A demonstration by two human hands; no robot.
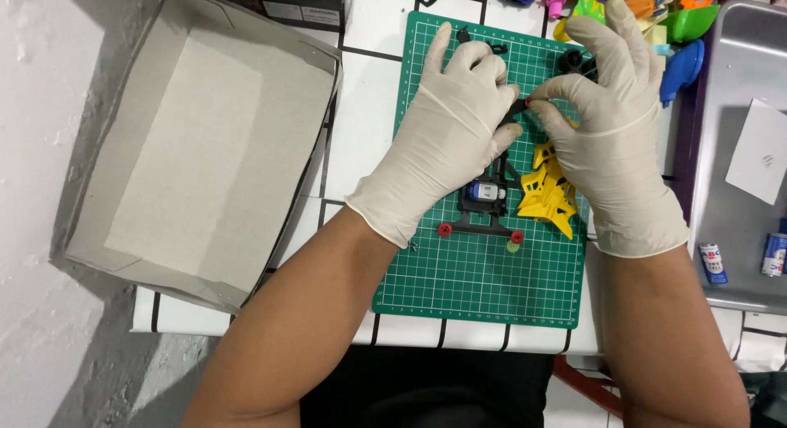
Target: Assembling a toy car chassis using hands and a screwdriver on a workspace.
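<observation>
While both gloved hands meet over the green cutting mat, the work in hand appears to be the fitting of a small part onto a black toy chassis. The left hand lies across the upper chassis, fingers curled and its thumb and forefinger pinched on a small black piece. The right hand meets it from the other side, forefinger and thumb closed on the same piece, the remaining fingers spread upward. What the piece is cannot be told; it is mostly hidden.

The chassis lies flat on the mat, a small blue-and-silver motor seated in its middle and two red wheel hubs at its near end. A yellow body shell lies just beside it, under the right wrist. An open cardboard box stands to the left; a metal tray with batteries stands to the right.

In my judgement, assembly is at an early stage: the shell is off. The next move calls for steady alignment and light pressure.
</observation>
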